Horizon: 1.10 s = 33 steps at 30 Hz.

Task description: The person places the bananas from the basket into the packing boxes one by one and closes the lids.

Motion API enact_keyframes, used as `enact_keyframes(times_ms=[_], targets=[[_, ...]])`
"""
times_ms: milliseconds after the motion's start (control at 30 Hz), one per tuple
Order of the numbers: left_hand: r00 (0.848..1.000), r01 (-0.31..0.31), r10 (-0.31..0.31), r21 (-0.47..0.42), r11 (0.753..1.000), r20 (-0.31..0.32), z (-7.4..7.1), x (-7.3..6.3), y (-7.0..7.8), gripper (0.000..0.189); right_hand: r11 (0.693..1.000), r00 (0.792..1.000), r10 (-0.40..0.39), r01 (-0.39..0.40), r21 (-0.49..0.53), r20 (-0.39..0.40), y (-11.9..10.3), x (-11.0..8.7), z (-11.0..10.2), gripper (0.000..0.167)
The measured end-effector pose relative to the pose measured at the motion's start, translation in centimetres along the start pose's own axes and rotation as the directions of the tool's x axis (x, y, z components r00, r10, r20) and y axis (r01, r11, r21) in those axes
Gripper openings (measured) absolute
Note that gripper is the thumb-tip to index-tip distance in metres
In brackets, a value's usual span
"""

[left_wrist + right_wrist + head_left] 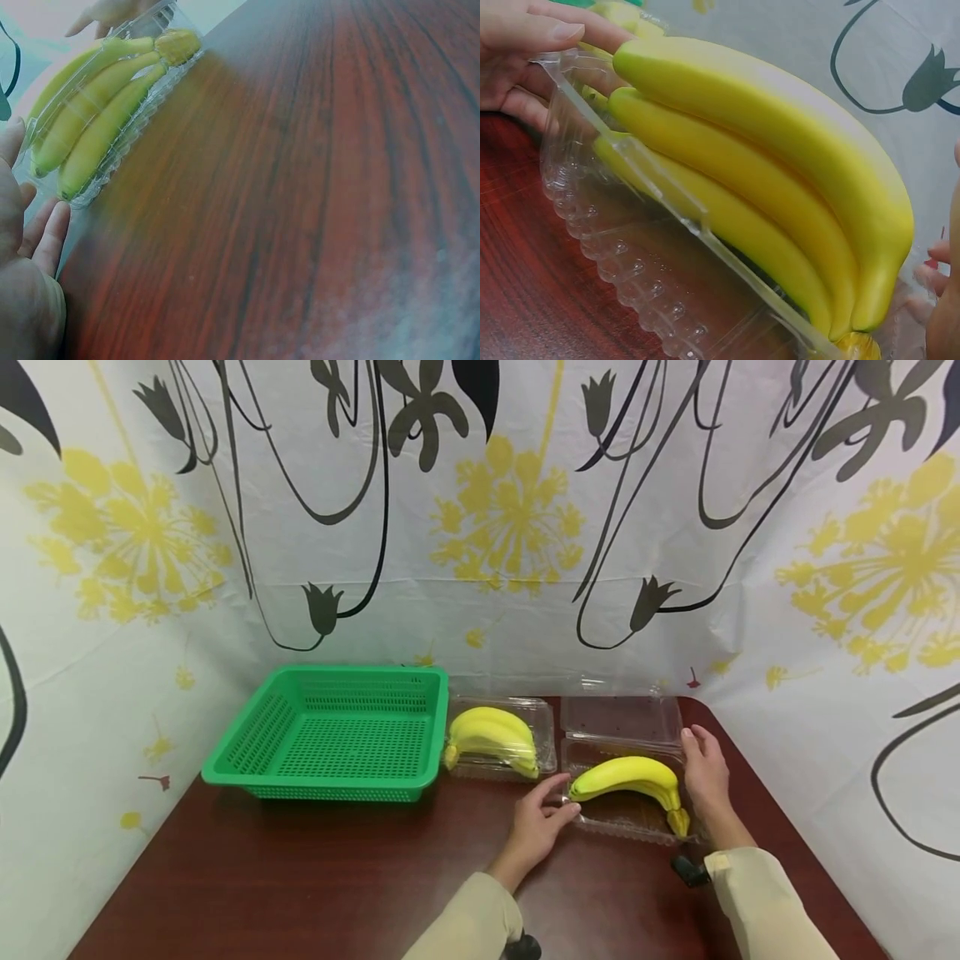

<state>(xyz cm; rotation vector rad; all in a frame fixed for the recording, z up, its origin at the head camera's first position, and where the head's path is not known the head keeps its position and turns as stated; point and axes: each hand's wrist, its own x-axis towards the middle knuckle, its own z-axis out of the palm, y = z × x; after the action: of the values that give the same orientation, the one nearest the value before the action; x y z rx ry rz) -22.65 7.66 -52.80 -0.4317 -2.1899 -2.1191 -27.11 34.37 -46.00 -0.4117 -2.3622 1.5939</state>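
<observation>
A bunch of yellow bananas [628, 774] lies in a clear plastic clamshell box [626, 827] at the table's right side. The box's lid [622, 718] is folded back toward the wall. At the left end of the box, my left hand [531, 831] touches the wall with spread thumb and fingers; the left wrist view shows those fingers [51, 238] by the corner. My right hand [708, 781] is at the right side, fingers extended beside the lid and box edge. Only part of that hand [943, 292] enters the right wrist view.
Left of this box sits another clear box [546, 735] holding a bunch of bananas [491, 735]. A green plastic basket [322, 781] stands farther left on the dark wooden table [337, 877]. A patterned cloth [517, 635] hangs behind and at both sides.
</observation>
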Motion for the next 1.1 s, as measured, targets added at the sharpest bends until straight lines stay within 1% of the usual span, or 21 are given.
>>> enact_keyframes(times_ms=[167,233,433,533,567,633,733,833,900,1033,1100], targets=[[1.0,-0.015,0.015,-0.019,1.0,-0.003,0.0,0.0,0.1,0.048,1.0,0.994,-0.012,0.015,0.028,-0.107,-0.2,-0.3,0.1,0.063],[1.0,-0.022,0.022,-0.026,0.999,-0.002,0.1,0.0,0.0,0.048,1.0,0.989,-0.021,0.024,0.02,-0.143,-0.2,-0.4,0.1,0.062],[0.999,-0.053,0.053,-0.033,0.998,-0.003,0.1,0.1,-0.2,0.048,1.0,0.979,-0.021,0.025,0.015,-0.204,0.0,-0.7,0.2,0.059],[0.998,-0.055,0.055,-0.032,0.998,-0.004,0.1,0.0,-0.2,0.048,0.999,0.97,-0.026,0.033,0.022,-0.242,0.1,-0.7,0.2,0.057],[0.999,-0.048,0.048,-0.035,0.998,-0.006,0.1,0.1,-0.1,0.049,0.999,0.965,-0.044,0.049,0.014,-0.257,0.2,-0.7,0.3,0.056],[0.998,-0.059,0.059,-0.034,0.998,-0.01,0.1,0.1,-0.1,0.049,0.996,0.955,-0.078,0.085,0.01,-0.286,0.2,-0.8,0.3,0.055],[0.997,-0.068,0.068,-0.032,0.997,-0.021,0.1,0.2,-0.1,0.05,0.989,0.939,-0.127,0.143,0.028,-0.319,0.3,-0.8,0.3,0.055],[0.997,-0.069,0.068,-0.034,0.997,-0.032,0.2,0.2,-0.1,0.051,0.983,0.93,-0.141,0.171,0.061,-0.339,0.4,-0.9,0.4,0.057],[0.997,-0.065,0.064,-0.04,0.997,-0.037,0.1,0.0,0.3,0.051,0.98,0.928,-0.141,0.18,0.086,-0.344,0.4,-0.9,0.4,0.059],[0.998,-0.056,0.053,-0.065,0.996,-0.033,-0.2,-0.6,2.1,0.049,0.967,0.919,-0.133,0.202,0.153,-0.371,0.5,-0.9,0.3,0.062],[0.998,-0.048,0.046,-0.073,0.996,-0.031,-0.5,-0.8,3.0,0.048,0.955,0.912,-0.127,0.219,0.201,-0.39,0.5,-0.9,0.3,0.062]])
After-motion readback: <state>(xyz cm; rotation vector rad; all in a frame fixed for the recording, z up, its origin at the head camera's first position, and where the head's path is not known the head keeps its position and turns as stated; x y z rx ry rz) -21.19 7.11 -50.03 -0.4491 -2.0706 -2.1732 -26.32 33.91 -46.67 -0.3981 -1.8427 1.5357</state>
